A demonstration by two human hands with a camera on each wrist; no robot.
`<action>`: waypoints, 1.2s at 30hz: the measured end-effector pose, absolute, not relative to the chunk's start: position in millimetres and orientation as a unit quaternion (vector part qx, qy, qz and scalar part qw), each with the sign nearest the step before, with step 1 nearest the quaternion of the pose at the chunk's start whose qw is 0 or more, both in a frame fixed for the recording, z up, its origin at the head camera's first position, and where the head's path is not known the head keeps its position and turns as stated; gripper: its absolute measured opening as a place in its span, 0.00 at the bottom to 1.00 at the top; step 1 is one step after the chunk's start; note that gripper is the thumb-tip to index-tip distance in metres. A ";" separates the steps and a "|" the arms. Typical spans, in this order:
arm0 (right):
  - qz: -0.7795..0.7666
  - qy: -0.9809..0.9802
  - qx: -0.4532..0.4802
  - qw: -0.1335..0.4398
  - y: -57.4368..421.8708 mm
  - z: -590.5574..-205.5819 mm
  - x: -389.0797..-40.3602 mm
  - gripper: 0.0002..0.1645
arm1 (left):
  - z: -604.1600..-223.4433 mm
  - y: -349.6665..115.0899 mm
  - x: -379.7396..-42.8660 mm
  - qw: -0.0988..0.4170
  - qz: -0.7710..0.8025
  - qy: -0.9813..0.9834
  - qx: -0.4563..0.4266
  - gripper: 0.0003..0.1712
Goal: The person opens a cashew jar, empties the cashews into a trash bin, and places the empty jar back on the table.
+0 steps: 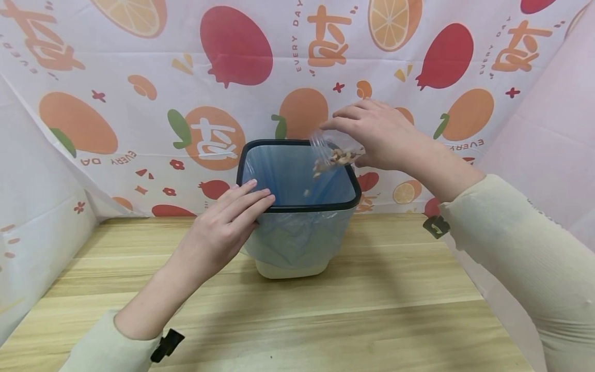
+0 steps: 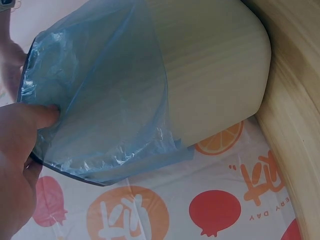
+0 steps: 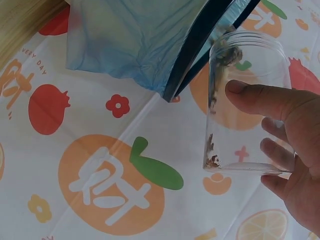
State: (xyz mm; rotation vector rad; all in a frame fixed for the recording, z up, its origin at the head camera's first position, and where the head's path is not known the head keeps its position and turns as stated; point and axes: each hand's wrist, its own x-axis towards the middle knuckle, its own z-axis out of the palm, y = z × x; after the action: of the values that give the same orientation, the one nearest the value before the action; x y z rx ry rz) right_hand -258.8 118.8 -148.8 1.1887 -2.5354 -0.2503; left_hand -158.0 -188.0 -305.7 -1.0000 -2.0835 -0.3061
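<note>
A cream trash bin [image 2: 215, 65] with a black rim [image 1: 316, 208] and a blue liner bag [image 1: 297, 232] stands on the wooden table. My left hand [image 1: 228, 222] grips the rim at its near left corner, fingers over the top, thumb [image 2: 47, 117] pressed to the liner outside. Above the far right side of the opening, my right hand [image 1: 381, 135] holds a clear, lidless jar [image 3: 250, 125] tipped mouth-down toward the bin. Small brownish and pale pieces [image 1: 343, 156], like nuts or shells, lie along the jar's lower side. Some are falling from its mouth into the bin.
The wooden table [image 1: 395, 289] carries the bin near its back edge. Right behind it hangs a white fruit-print cloth [image 1: 158, 119], with plainer cloth at both sides. A black clip [image 1: 167, 345] sits on the left sleeve and another clip [image 1: 436, 226] on the right.
</note>
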 end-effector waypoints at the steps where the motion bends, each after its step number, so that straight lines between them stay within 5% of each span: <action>1: -0.087 -0.888 0.419 0.167 119.0 -148.9 -258.9 0.54 | -305.7 -187.9 -158.1 0.395 -0.121 -0.821 -0.394 0.36; 36: -0.144 -0.860 0.449 0.195 110.8 -140.0 -253.2 0.53 | -304.6 -186.0 -158.5 0.410 -0.129 -0.810 -0.399 0.37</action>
State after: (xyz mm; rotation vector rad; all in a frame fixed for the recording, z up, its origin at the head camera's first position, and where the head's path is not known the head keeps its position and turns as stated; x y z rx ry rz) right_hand -253.2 110.8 -140.0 1.2576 -2.4119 -0.4039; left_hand -158.5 -186.0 -304.6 -1.0044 -2.0393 -0.3243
